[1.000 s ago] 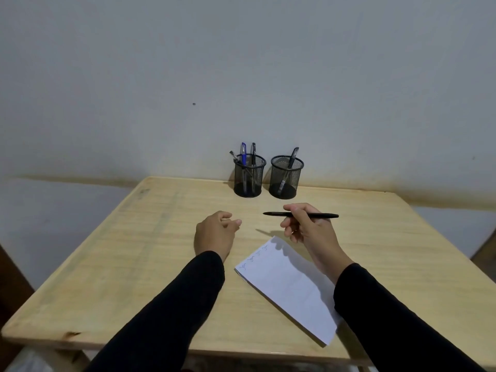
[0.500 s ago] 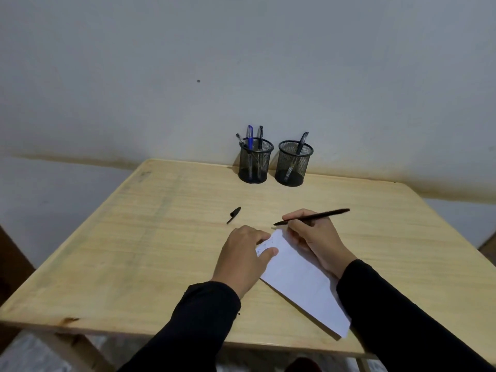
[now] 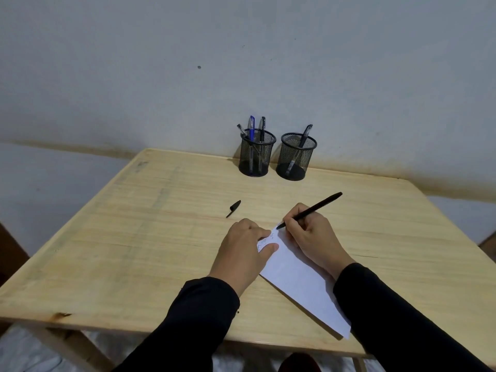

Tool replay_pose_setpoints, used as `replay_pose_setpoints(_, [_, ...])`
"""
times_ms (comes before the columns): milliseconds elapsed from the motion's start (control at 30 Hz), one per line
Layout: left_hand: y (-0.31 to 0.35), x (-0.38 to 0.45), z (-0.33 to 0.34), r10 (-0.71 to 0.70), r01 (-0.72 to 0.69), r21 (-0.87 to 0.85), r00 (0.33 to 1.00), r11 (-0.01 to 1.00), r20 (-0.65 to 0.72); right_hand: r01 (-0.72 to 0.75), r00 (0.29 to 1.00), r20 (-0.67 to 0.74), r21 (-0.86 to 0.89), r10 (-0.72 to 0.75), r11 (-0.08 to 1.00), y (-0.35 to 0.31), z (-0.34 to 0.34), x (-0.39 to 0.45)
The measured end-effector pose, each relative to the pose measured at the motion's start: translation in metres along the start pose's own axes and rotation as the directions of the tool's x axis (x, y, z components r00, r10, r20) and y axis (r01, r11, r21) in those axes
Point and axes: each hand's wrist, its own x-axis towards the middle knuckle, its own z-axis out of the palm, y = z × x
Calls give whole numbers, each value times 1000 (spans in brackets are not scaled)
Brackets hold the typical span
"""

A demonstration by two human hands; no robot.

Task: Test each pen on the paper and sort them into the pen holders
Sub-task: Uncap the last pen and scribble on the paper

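My right hand (image 3: 311,234) grips a black pen (image 3: 319,206) with its tip down on the far corner of the white paper (image 3: 298,280). Scribbles show on that corner. My left hand (image 3: 245,251) presses the paper's left edge, thumb lying on the sheet. The pen's black cap (image 3: 234,208) lies on the table to the left of the paper. Two black mesh pen holders stand at the back edge: the left holder (image 3: 257,156) has three pens, the right holder (image 3: 296,157) has one.
The wooden table (image 3: 134,251) stands against a grey wall. Its near edge runs just below my sleeves, and its left corner drops off toward the floor.
My left hand set the cap on the table, then moved right onto the paper. My right hand brought the pen from level in the air down to the paper's corner.
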Motion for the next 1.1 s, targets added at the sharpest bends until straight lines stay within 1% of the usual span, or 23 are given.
replay_pose_setpoints(167, [0, -1, -1, 2, -2, 1, 1000, 1000, -2, -9, 1000, -22, -20, 9, 1000, 2, 0, 1])
replay_pose_setpoints(300, [0, 0, -1, 1, -1, -1, 1000, 1000, -7, -6, 1000, -30, 4, 6, 1000, 2, 0, 0])
replay_pose_setpoints(800, [-1, 0, 0, -14, 14, -7, 1000, 1000, -14, -18, 998, -61, 5, 18, 1000, 0, 2, 0])
replay_pose_setpoints(867, [-1, 1, -1, -30, 29, -49, 999, 998, -22, -44, 997, -67, 6, 44, 999, 2, 1, 1])
replay_pose_setpoints(900, [0, 3, -5, -44, 40, -89, 998, 995, -50, -60, 995, -74, 25, 62, 998, 3, 0, 1])
replay_pose_setpoints(967, [-2, 13, -17, -70, 47, -124, 980, 991, -187, -77, 993, -84, 94, 85, 993, 1, -2, 0])
replay_pose_setpoints(1000, [-4, 21, -23, -73, 50, -94, 963, 994, -258, -82, 992, -88, 139, 95, 987, -2, -3, -1])
replay_pose_setpoints(1033, [-8, 31, -28, -74, 62, -48, 953, 997, -295, -90, 990, -85, 195, 109, 977, -4, -3, -1])
replay_pose_setpoints(1067, [-12, 41, -32, -84, 90, 9, 957, 996, -278, -104, 989, -71, 265, 127, 959, -8, -4, -2])
replay_pose_setpoints(1100, [-15, 50, -35, -104, 123, 77, 971, 989, -216, -121, 988, -51, 335, 147, 934, -10, -4, -2])
